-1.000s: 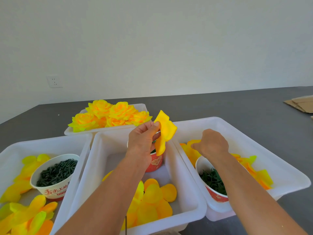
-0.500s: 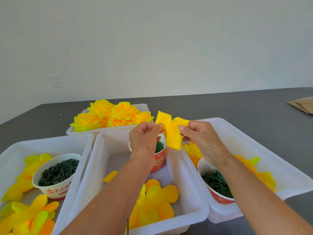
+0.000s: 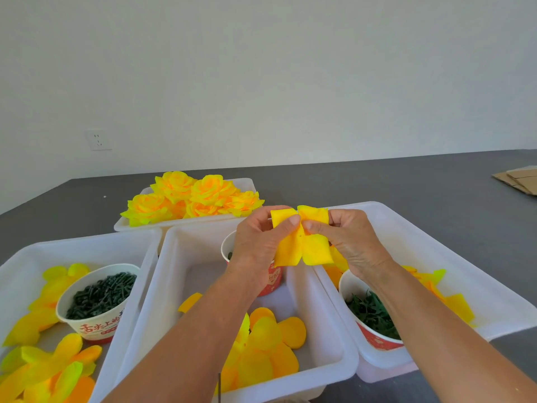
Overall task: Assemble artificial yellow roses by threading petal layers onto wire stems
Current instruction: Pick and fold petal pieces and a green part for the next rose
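Note:
Both hands hold one yellow petal layer [image 3: 302,247] spread flat above the middle white bin [image 3: 334,324]. My left hand [image 3: 258,245] pinches its left side near the centre hole, and my right hand [image 3: 348,242] pinches its right side. The layer has four lobes and a small dark hole in the middle. A thin dark wire stem [image 3: 219,386] shows at the bottom edge below my left forearm. Loose yellow-orange petals [image 3: 267,344] lie in the middle bin. Finished yellow roses [image 3: 191,199] fill the far tray.
A left bin [image 3: 26,257] holds petals and a paper cup of dark green pieces [image 3: 98,295]. A red cup [image 3: 271,279] stands behind my hands in the middle bin. The right bin [image 3: 453,257] holds a cup of green leaves [image 3: 372,312]. Cardboard [image 3: 520,180] lies far right.
My right hand rose from the right bin and took hold of the petal layer with my left hand. The layer went from folded and hanging to spread flat between both hands.

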The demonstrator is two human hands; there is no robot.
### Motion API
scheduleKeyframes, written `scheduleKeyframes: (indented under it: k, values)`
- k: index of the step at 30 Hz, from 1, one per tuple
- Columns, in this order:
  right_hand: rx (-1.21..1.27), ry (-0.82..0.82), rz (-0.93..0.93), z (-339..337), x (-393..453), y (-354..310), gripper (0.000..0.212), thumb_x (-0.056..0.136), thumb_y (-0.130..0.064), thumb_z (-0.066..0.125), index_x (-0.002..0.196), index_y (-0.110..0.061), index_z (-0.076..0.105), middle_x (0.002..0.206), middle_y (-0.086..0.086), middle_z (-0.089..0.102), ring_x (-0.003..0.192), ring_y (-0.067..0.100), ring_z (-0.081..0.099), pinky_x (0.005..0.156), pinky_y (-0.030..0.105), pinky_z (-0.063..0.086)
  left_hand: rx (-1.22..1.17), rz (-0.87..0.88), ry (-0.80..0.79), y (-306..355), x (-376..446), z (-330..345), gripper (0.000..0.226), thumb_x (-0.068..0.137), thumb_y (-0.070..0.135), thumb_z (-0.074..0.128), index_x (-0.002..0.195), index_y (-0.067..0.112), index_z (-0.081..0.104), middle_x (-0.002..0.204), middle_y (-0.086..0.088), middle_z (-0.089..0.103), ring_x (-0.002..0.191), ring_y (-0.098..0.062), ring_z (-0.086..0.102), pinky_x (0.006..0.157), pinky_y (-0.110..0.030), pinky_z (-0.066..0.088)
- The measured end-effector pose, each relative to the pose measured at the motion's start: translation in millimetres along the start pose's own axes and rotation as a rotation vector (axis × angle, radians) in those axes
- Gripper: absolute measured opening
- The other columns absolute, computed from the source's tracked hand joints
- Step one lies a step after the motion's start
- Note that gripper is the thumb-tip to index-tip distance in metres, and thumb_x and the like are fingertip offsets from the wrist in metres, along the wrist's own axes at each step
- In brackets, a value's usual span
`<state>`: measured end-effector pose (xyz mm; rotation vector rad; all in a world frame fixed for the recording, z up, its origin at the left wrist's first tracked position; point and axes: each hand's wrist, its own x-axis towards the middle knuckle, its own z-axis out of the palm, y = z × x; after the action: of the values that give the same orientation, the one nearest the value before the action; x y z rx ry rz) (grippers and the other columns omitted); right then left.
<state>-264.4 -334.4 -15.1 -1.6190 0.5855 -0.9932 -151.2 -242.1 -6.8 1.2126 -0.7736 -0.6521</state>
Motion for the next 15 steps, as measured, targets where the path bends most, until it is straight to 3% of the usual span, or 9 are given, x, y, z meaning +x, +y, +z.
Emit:
scheduleKeyframes:
  k: [3, 6, 9, 12, 15]
  values:
    - [0.004, 0.016, -0.004, -0.1, -0.2, -1.0, 0.043, 0.053, -0.039, 0.078, 0.072, -0.003, 0.068, 0.065, 0.011, 0.068, 0.057, 0.02, 0.062, 0.059, 0.034, 0.055, 0.002, 0.014, -0.045, 0.5, -1.4, 1.9, 0.015, 0.076, 0.016, 0.072, 0.088, 0.022, 0.067, 0.092, -0.006, 0.07, 0.09, -0.025, 0.065, 0.072, -0.037, 0.053]
    - [-0.022, 0.042, -0.033, -0.9, 1.3, 1.9, 0.07, 0.045, -0.049, 0.078, 0.074, 0.012, 0.06, 0.062, 0.018, 0.055, 0.056, 0.023, 0.049, 0.057, 0.034, 0.046, 0.065, 0.05, -0.062, 0.6, -3.2, 2.0, 0.024, 0.07, 0.016, 0.077, 0.089, 0.014, 0.064, 0.093, -0.015, 0.07, 0.086, -0.028, 0.066, 0.071, -0.038, 0.055]
    - [0.046, -0.035, 0.018, -1.7, 2.0, 1.0, 0.054, 0.049, -0.044, 0.079, 0.076, 0.002, 0.069, 0.069, 0.016, 0.067, 0.06, 0.024, 0.06, 0.059, 0.032, 0.052, 0.092, 0.07, -0.042, 1.5, -4.5, 1.3, 0.022, 0.07, 0.012, 0.078, 0.085, 0.008, 0.062, 0.094, -0.023, 0.067, 0.082, -0.029, 0.063, 0.073, -0.044, 0.054]
    - [0.23, -0.19, 0.07, -5.5, 3.6, 0.4, 0.03, 0.062, -0.034, 0.073, 0.078, -0.009, 0.075, 0.078, 0.011, 0.073, 0.069, 0.02, 0.069, 0.06, 0.03, 0.057, 0.007, 0.027, 0.011, 1.5, -0.9, -1.8, 0.021, 0.07, 0.007, 0.076, 0.083, 0.007, 0.06, 0.087, -0.018, 0.065, 0.08, -0.028, 0.061, 0.068, -0.04, 0.052]
    - [0.261, -0.247, 0.054, -5.9, 2.2, -0.9, 0.019, 0.071, -0.026, 0.066, 0.078, -0.011, 0.076, 0.081, 0.01, 0.073, 0.073, 0.019, 0.07, 0.064, 0.028, 0.057, -0.019, 0.015, 0.062, 2.2, 2.0, -4.8, 0.022, 0.07, 0.004, 0.077, 0.078, 0.012, 0.058, 0.085, -0.014, 0.062, 0.079, -0.027, 0.059, 0.07, -0.04, 0.05]
